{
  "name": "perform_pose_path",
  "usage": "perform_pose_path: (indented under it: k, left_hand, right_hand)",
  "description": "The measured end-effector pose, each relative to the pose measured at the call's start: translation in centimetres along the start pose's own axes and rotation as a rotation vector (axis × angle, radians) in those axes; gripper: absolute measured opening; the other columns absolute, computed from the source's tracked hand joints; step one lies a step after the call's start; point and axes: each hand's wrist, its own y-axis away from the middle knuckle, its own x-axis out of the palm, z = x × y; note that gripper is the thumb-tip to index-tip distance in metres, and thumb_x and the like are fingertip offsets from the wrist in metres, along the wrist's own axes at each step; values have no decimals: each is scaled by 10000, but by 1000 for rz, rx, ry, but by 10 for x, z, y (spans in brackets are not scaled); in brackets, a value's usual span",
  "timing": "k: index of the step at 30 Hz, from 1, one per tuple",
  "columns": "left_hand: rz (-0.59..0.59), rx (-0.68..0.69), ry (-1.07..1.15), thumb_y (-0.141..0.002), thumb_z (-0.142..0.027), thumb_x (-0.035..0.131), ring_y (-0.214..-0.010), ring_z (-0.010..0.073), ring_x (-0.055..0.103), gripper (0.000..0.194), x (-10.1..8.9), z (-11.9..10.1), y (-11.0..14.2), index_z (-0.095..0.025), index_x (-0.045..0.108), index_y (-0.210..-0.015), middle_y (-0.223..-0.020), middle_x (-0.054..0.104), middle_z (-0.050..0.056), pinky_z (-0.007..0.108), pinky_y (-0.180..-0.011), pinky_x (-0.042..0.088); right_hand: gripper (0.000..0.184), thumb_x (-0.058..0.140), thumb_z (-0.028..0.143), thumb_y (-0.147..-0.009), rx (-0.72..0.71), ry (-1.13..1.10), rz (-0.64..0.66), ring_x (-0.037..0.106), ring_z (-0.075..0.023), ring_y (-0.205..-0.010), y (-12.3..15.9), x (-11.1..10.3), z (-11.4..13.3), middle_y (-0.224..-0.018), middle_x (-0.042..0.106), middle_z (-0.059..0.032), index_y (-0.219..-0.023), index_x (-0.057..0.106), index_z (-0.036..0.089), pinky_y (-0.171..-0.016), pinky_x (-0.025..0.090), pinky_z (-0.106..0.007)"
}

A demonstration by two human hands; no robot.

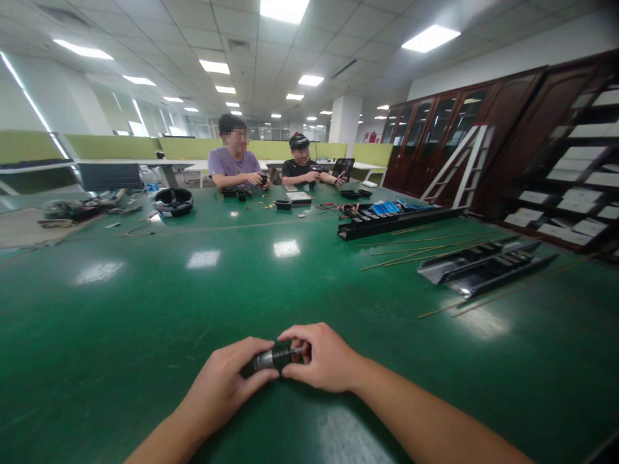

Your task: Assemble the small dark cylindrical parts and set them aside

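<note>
My left hand grips a small dark cylinder with a silver band, thumb and fingers wrapped round its left end. The cylinder lies roughly level, just above the green table. On its other side, my right hand has its thumb and fingertips curled in around the black right end, where a thin metallic piece sticks out. The fingers of the right hand partly hide that end. What exact kind of part the cylinder is, I cannot make out.
Black metal channels and thin brass-coloured rods lie on the right. A longer black channel stands beyond them. Two people sit across the table with small parts. A black headset and a cluttered pile are far left.
</note>
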Motion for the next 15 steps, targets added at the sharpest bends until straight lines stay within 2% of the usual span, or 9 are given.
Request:
perform_pose_path:
  k: [8, 15]
  left_hand:
    - [-15, -1, 21, -871, -368, 686, -920, 151, 676, 303, -1, 1, -2, -273, 611, -1148, -1036, 709, -1, 233, -819, 520]
    - [-19, 12, 12, -871, -373, 684, -886, 146, 687, 299, 0, 0, -1, -277, 615, -1146, -1020, 719, -12, 228, -781, 526]
  right_hand:
    - [354, 742, 286, -731, -29, 38, 18, 583, -127, -636, 2, 0, 1, -768, 668, 16, -1077, 691, 236, -608, 429, -218]
    - [369, 738, 284, -734, -40, 49, 15, 604, -129, -650, 2, -1, 0, -785, 683, 13, -1096, 685, 238, -623, 441, -220]
